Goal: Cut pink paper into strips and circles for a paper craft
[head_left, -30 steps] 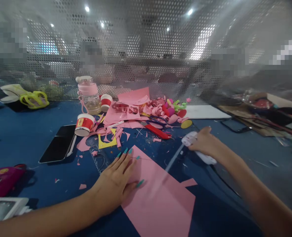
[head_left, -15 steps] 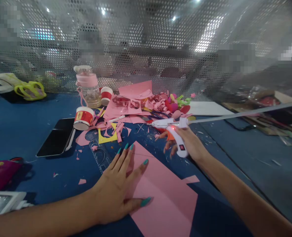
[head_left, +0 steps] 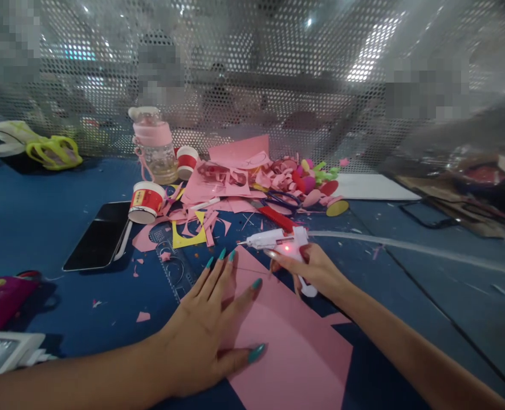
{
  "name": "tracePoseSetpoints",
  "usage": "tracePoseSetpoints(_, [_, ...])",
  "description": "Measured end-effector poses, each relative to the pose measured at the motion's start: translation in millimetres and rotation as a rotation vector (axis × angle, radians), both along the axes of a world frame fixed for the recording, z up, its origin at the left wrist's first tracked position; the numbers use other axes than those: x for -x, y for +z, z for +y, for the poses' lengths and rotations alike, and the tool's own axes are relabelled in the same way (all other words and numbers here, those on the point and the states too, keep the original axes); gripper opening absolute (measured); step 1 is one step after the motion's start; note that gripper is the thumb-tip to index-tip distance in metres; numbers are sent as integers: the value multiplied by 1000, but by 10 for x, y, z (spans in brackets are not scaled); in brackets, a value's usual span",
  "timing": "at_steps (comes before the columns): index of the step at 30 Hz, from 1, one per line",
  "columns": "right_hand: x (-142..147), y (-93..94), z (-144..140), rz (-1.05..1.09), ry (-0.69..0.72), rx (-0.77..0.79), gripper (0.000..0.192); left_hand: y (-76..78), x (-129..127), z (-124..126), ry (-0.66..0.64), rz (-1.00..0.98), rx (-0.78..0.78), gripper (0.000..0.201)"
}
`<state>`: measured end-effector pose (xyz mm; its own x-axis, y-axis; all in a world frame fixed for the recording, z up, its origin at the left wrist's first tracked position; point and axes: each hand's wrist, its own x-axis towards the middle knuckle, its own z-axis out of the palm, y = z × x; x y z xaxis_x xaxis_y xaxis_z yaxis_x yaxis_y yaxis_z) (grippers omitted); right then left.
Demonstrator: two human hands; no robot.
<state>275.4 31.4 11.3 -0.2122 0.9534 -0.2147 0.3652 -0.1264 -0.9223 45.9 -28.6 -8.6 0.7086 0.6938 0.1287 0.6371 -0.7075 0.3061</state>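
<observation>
A white glue gun (head_left: 283, 245), its red light glowing, is being gripped by the right hand (head_left: 316, 270) just above the far corner of a pink paper sheet (head_left: 290, 341) lying on the blue table (head_left: 43, 228), while the left hand (head_left: 205, 336) is pressing flat, fingers spread, on the sheet beside a plastic stencil ruler (head_left: 173, 270).

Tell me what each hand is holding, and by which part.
The right hand grips the white glue gun by its handle. The left hand holds nothing; it lies flat on the pink paper sheet.
</observation>
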Motion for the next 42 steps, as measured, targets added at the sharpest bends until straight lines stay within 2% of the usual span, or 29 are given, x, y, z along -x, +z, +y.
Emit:
tracePoseSetpoints(4, [-11, -40, 19, 61, -31, 22, 37, 1, -3, 4, 4, 5, -1, 71])
tracePoseSetpoints(10, [28, 6, 30, 79, -91, 33, 42, 0, -9, 0, 8, 5, -8, 72])
tracePoseSetpoints(17, [-12, -27, 22, 101, -68, 5, 41, 16, -28, -29, 22, 18, -90, 73])
tracePoseSetpoints(20, [-79, -32, 17, 107, -43, -64, 41, 76, -31, -6, 59, -17, -201, 60])
tracePoseSetpoints(24, [-153, 1, -40, 110, -20, -157, 38, 249, 15, 119, 225, -85, -378, 24])
tracePoseSetpoints(28, [-154, 33, -126, 49, 32, -132, 40, 414, 93, 285, 281, -144, -510, 19])
tracePoseSetpoints(33, [-94, 47, -178, -5, 89, -183, 36, 466, 137, 383, 215, -252, -448, 31])
tracePoseSetpoints(37, [-76, 55, -193, -28, 106, -203, 35, 464, 138, 368, 179, -306, -377, 33])
tracePoseSetpoints(42, [-96, 40, -200, -46, 135, -204, 35, 473, 135, 335, 161, -319, -379, 35])
